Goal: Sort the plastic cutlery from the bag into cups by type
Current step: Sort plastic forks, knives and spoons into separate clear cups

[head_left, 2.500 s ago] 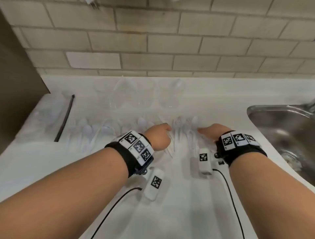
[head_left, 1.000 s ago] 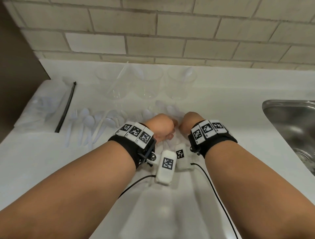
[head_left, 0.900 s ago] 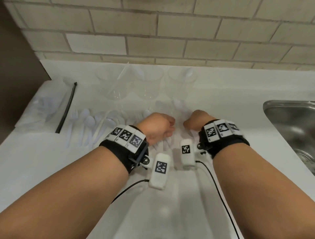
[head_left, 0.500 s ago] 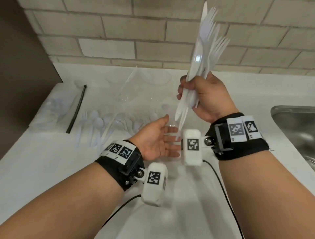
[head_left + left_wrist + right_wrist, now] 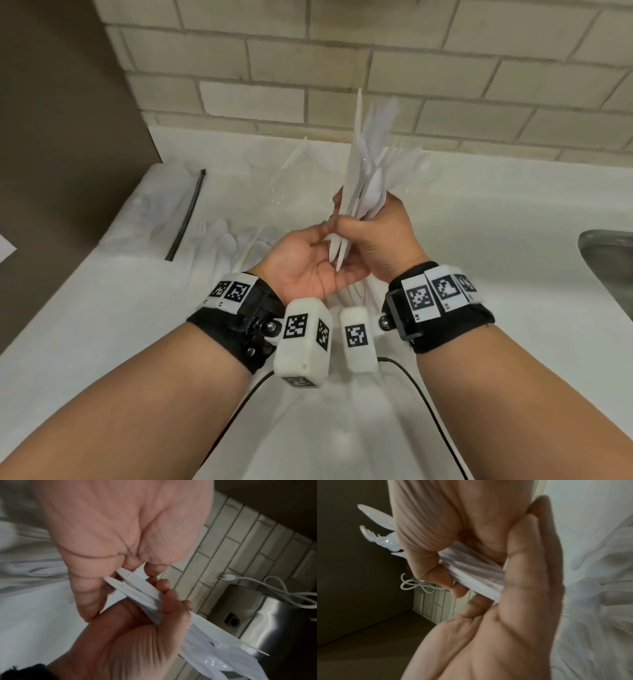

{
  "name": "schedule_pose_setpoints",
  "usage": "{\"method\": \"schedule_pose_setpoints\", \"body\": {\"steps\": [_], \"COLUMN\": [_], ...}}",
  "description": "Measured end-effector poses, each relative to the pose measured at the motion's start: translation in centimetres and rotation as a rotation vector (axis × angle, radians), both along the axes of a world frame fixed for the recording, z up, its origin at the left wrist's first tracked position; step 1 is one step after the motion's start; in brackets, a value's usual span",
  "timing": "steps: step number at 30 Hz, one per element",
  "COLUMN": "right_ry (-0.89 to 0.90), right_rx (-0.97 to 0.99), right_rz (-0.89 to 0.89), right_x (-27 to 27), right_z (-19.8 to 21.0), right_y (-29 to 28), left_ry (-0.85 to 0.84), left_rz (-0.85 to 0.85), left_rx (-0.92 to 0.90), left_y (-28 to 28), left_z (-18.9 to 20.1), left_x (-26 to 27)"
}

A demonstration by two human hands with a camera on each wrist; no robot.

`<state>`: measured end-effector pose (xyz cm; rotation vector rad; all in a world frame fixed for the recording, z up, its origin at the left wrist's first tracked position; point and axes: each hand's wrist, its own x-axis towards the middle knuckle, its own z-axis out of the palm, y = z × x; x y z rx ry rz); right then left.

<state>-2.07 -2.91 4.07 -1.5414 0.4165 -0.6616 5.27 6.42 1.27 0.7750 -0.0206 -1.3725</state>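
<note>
My right hand (image 5: 356,222) grips a bundle of white plastic cutlery (image 5: 373,164) upright above the counter, with forks and a knife fanned out at the top. My left hand (image 5: 308,263) lies palm up just below it, and its straight fingers (image 5: 530,550) press against the handle ends (image 5: 130,577). More white spoons and forks (image 5: 222,240) lie loose on the counter to the left. Clear cups (image 5: 291,185) stand at the back near the wall, partly hidden by the bundle; one holds a white piece.
The clear bag (image 5: 150,212) with a black zip strip (image 5: 186,212) lies at the left of the white counter (image 5: 496,257). A steel sink (image 5: 609,260) is at the right edge. A brick wall runs behind, and a dark panel stands at the left.
Both hands gathered cutlery on the counter, then the right hand lifted the bundle upright. In the last half second the left hand came up under the handle ends.
</note>
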Motion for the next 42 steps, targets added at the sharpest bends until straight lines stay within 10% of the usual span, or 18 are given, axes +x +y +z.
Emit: {"method": "schedule_pose_setpoints", "body": {"steps": [25, 32, 42], "right_ry": [-0.028, 0.052, 0.184], "right_rx": [0.153, 0.179, 0.25], "right_rz": [-0.101, -0.056, 0.317], "right_x": [4.8, 5.7, 6.6], "right_z": [-0.4, -1.7, -2.3], "right_y": [1.3, 1.2, 0.5], "left_ry": [-0.058, 0.121, -0.868], "left_rz": [-0.087, 0.178, -0.065], "left_rx": [0.188, 0.033, 0.02], "left_y": [1.7, 0.3, 0.6], "left_z": [-0.2, 0.9, 3.8], "left_x": [4.0, 5.8, 7.3]}}
